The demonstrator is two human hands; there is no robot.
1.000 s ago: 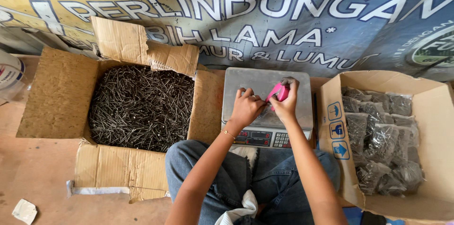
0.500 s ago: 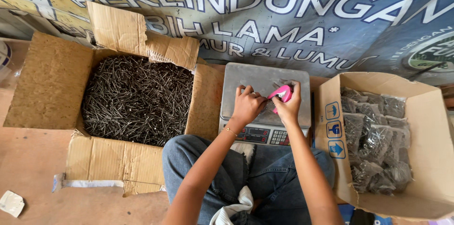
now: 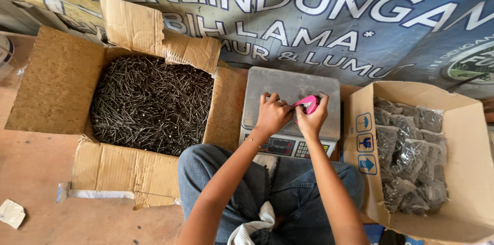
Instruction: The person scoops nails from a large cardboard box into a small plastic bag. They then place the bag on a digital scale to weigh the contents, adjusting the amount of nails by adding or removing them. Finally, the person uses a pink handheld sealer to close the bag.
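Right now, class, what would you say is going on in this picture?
A person sits on the floor with both hands over a metal scale. The right hand grips a small pink stapler, and the left hand pinches something small beside it, too hidden to make out. To the person's left an open cardboard box is heaped with loose nails. To the right another box holds clear bags of nails.

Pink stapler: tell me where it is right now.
In the head view, the pink stapler is in the right hand, over the metal scale at centre, beside the left hand, between the nail box and the bag box.
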